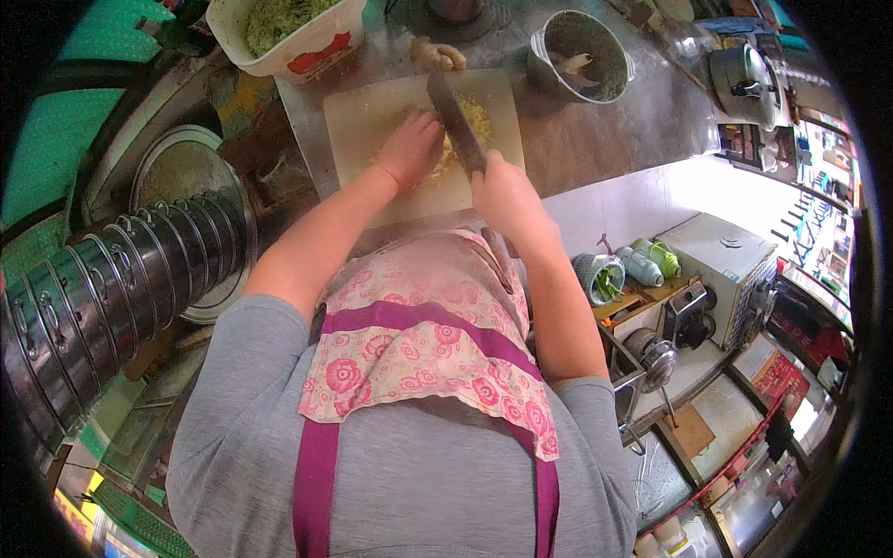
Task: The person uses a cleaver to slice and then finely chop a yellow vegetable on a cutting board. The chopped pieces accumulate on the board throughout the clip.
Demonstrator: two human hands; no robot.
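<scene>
My right hand (511, 195) grips the handle of a broad-bladed kitchen knife (455, 120), whose dark blade slants up and left across a pale cutting board (363, 115). Finely chopped yellowish food (476, 120), which looks like ginger, lies on both sides of the blade. Against the blade's left side, my left hand (413, 148) rests low over the board with its fingers bent. Some of the chopped food shows by its fingertips, but what lies under them is hidden. A knobbly ginger root (438, 56) sits at the board's far edge, close to the knife's tip.
A white tub (279, 63) of chopped greens stands far left on the metal worktop (593, 139). A metal pot (558, 87) with pale pieces inside is at right. Stacked steel steamer-like rings (132, 272) lie left, and a white box (725, 244) stands lower right.
</scene>
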